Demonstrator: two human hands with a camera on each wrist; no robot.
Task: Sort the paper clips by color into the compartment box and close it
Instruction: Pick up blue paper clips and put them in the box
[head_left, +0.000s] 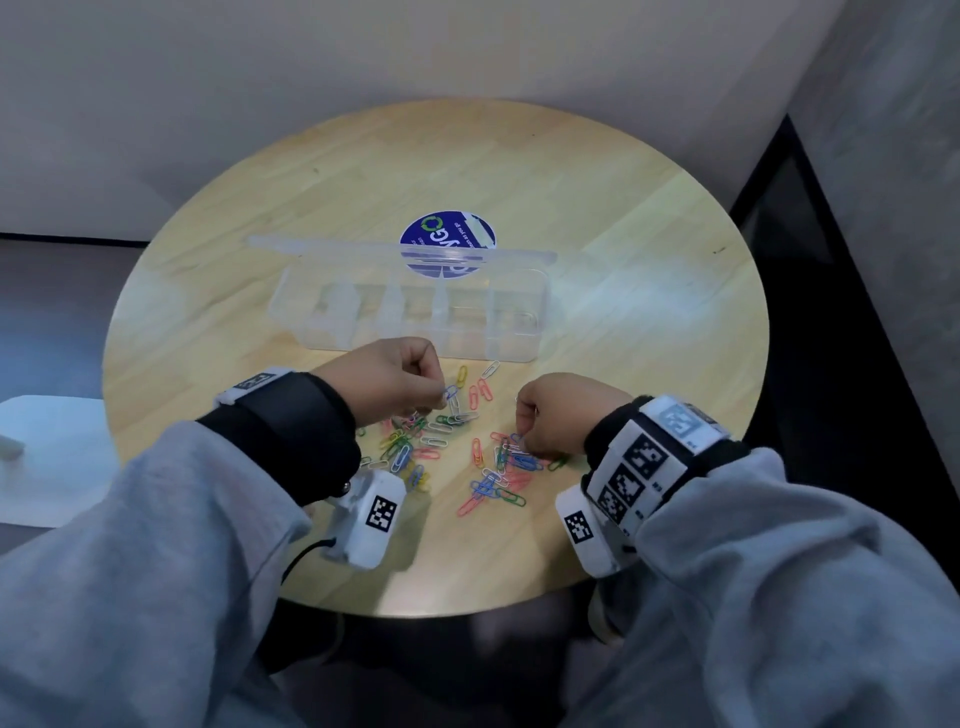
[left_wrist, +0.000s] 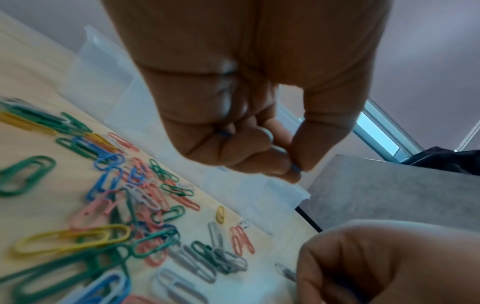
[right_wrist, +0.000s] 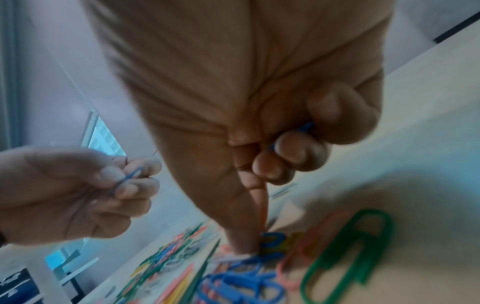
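- Both hands are down among the loose paper clips (head_left: 457, 447) in the lower middle of the head view, which I judge to be the gathering step: blue ones are being picked out before anything goes to the box.
- The left hand (head_left: 387, 376) has its fingers (left_wrist: 249, 144) curled, thumb and forefinger pinching a blue clip (head_left: 451, 392), lifted just above the heap. More blue shows inside the curl, so it probably hoards several to save trips.
- The right hand (head_left: 561, 415) is clenched too, with blue wire showing between its curled fingers (right_wrist: 298, 148). One finger reaches down onto another blue clip (right_wrist: 270, 242) on the worktop (head_left: 623, 208), apparently to draw it free of the tangle.
- The compartment box (head_left: 410, 317) sits just beyond the hands at mid-frame, clear plastic, lid (head_left: 400, 249) laid open toward the back. That leaves every compartment reachable from the near side.
- I count five or six compartments in one row; the clear dividers blur together. None seems to hold a clip yet.
- One box, one lid, two hands.
- The clips number several dozen, too overlapped for an exact count. Their colours are blue, green, yellow, pink or red, and white or grey.
- A round blue sticker (head_left: 448, 234) on the worktop shows behind and through the lid.
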